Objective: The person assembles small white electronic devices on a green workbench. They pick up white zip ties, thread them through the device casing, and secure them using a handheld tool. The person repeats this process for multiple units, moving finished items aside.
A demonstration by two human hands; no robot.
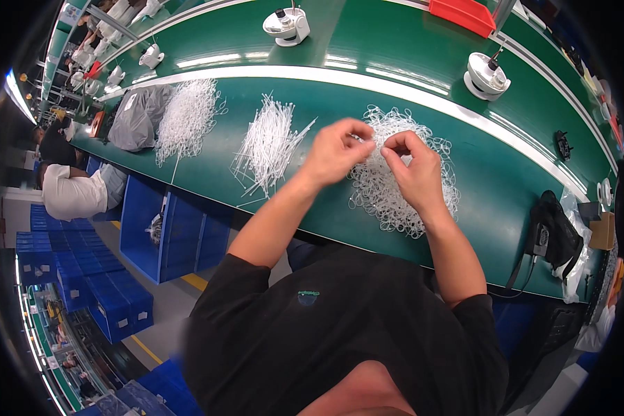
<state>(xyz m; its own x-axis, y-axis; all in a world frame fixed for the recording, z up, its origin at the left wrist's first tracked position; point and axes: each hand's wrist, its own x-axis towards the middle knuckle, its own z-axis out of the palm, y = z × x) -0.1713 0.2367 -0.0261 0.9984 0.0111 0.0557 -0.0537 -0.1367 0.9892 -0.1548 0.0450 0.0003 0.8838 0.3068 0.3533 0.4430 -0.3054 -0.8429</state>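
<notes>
Both hands hang over a heap of white cable ties bent into loops [402, 208] on the green workbench. My left hand [334, 154] is closed, its thumb and forefinger pinched at the heap's upper left. Just to its right, my right hand [419, 170] is closed in a similar pinch, fingertips turned toward the left hand. Whatever the fingertips hold is too small to tell against the white loops. Left of my left hand lies a pile of straight white cable ties [267, 145]. Farther left is another white pile of thin ties [187, 118], apparently looped.
A grey plastic bag [137, 121] sits at the bench's left. Beyond a white rail, white round devices [487, 76] stand on a green conveyor, near a red tray [463, 14]. A black bag [553, 232] lies at right. Blue bins [177, 229] and another person [76, 191] are at left.
</notes>
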